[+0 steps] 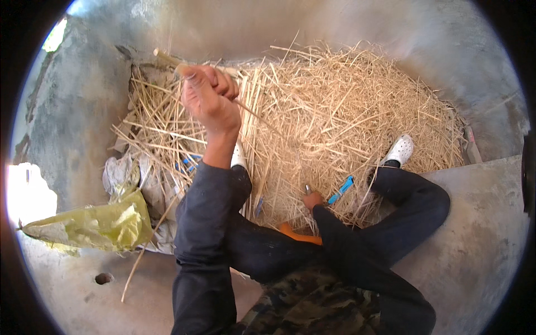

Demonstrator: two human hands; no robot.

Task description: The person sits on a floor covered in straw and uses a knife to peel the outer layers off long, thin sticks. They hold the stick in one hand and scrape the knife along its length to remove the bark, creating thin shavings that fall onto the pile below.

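Observation:
My left hand (207, 96) is raised above a big heap of dry straw (340, 111) and is closed around a thin pale stalk (167, 57) that sticks out up-left from the fist. Low between my knees, my right hand (312, 199) grips a small tool whose metal tip points up. A blue-handled tool (341, 190) lies in the straw just right of that hand. I sit on the concrete floor with my legs spread, and a white shoe (400, 149) rests on the straw at the right.
A crumpled yellow plastic bag (95, 224) lies at the left beside grey sacking (120, 174). Concrete walls (78, 117) close the corner behind the heap. An orange object (298, 235) sits by my lap. A small hole (103, 277) marks the floor.

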